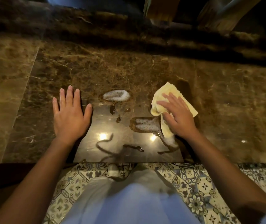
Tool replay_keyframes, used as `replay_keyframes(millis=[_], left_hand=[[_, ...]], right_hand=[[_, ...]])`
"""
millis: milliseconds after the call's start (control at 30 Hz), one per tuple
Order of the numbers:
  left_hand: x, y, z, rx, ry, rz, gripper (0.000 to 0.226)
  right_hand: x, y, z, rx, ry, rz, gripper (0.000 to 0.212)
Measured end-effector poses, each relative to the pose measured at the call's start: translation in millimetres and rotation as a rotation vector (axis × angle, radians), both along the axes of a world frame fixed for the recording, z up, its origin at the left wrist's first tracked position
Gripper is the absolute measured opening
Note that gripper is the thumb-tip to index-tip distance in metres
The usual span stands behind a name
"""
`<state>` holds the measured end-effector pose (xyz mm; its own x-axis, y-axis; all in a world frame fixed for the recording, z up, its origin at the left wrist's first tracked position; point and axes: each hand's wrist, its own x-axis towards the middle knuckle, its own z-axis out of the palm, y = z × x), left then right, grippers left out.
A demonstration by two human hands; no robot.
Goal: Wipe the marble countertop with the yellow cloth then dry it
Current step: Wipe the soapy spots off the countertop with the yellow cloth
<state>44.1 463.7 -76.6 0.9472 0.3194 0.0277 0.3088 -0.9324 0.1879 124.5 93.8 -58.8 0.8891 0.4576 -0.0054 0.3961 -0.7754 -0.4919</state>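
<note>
Item: yellow cloth, crumpled, beneath right hand; grip flat, fingers spread, pressing it to the marble desk.
Axis: cloth appears to run diagonally, far corner pointing away, tail trailing toward the person.
Left hand: grip open, palm down, empty.
Foam patches: leftward of the cloth.
Advice: sweep left with even pressure, overlapping passes.

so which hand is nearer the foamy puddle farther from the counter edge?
Left, narrowly. The left hand lies flat just left of that foam puddle, thumb nearest it. The right hand presses the yellow cloth to its right.
</note>
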Motion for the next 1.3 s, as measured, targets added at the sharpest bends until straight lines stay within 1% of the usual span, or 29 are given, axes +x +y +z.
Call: replay_keyframes(millis=[67, 133, 233, 333, 433, 533, 667, 800, 867, 933, 967, 1000, 1033, 1067, 1100, 1133, 1200, 1233, 1300], left_hand=[[1.2, -0.2, 0.4, 0.005, 0.012, 0.009, 0.078], [2.4, -0.9, 0.7, 0.009, 0.012, 0.013, 0.076], [4.1, -2.6, 3.4, 0.006, 0.021, 0.026, 0.073], [6.3, -4.6, 6.2, -0.008, 0.032, 0.038, 0.073], [4.8, -2.8, 5.0, -0.027, 0.018, 0.03, 0.073], [5.1, 1.0, 0.1, -0.032, 0.001, 0.013, 0.073], [6.5, 1.9, -1.7, -0.049, -0.032, 0.023, 0.073], [2.7, 5.6, -1.6, -0.063, -0.05, -0.013, 0.071], [-0.3, 8.0, -1.9, -0.08, -0.053, -0.03, 0.07], [-5.7, 8.5, -0.7, -0.103, -0.044, -0.029, 0.069], [-11.9, 7.3, 0.0, -0.112, -0.037, -0.02, 0.069], [-20.9, 5.2, 0.2, -0.118, -0.033, -0.008, 0.068], [-32.7, 2.3, 0.0, -0.117, -0.032, 0.001, 0.068], [-46.5, -1.5, -0.6, -0.105, -0.033, 0.009, 0.069], [-59.9, -6.3, -1.1, -0.087, -0.034, 0.018, 0.07], [-70.8, -11.4, -1.1, -0.07, -0.034, 0.029, 0.072], [-78.5, -19.2, -0.7, -0.047, -0.024, 0.062, 0.076], [-77.3, -21.6, -0.1, -0.039, -0.02, 0.082, 0.077], [-73.8, -24.5, 0.8, -0.032, -0.03, 0.107, 0.077]], right_hand=[[30.5, 5.9, -4.6, -0.084, -0.038, -0.048, 0.047], [68.4, 16.7, -6.8, -0.122, -0.049, -0.126, 0.05], [119.3, 43.8, -4.6, -0.14, -0.05, -0.223, 0.051], [138.3, 69.9, -0.9, -0.117, -0.003, -0.225, 0.049], [110.9, 75.0, 8.5, -0.004, 0.057, -0.197, 0.046], [51.8, 60.9, 12.2, 0.087, 0.102, -0.156, 0.041], [-5.0, 35.1, 15.0, 0.207, 0.071, -0.267, 0.034], [-13.3, 16.7, 31.7, 0.27, 0.168, -0.473, 0.032], [-24.6, 4.6, 37.7, 0.285, 0.222, -0.495, 0.033], [-54.9, -5.9, 34.4, 0.296, 0.264, -0.488, 0.035], [-74.5, -8.5, 30.1, 0.309, 0.263, -0.486, 0.037], [-93.3, -9.9, 23.2, 0.303, 0.221, -0.468, 0.038], [-109.3, -10.0, 15.0, 0.258, 0.144, -0.423, 0.039], [-121.3, -8.7, 6.5, 0.161, 0.055, -0.359, 0.042], [-128.1, -5.8, -1.4, 0.044, -0.012, -0.303, 0.05], [-130.6, -1.5, -8.0, -0.064, -0.047, -0.281, 0.064], [-125.3, 10.3, -15.4, -0.222, -0.078, -0.308, 0.087], [-120.0, 16.7, -17.1, -0.284, -0.09, -0.321, 0.094], [-106.8, 28.0, -18.5, -0.362, -0.088, -0.33, 0.099]])
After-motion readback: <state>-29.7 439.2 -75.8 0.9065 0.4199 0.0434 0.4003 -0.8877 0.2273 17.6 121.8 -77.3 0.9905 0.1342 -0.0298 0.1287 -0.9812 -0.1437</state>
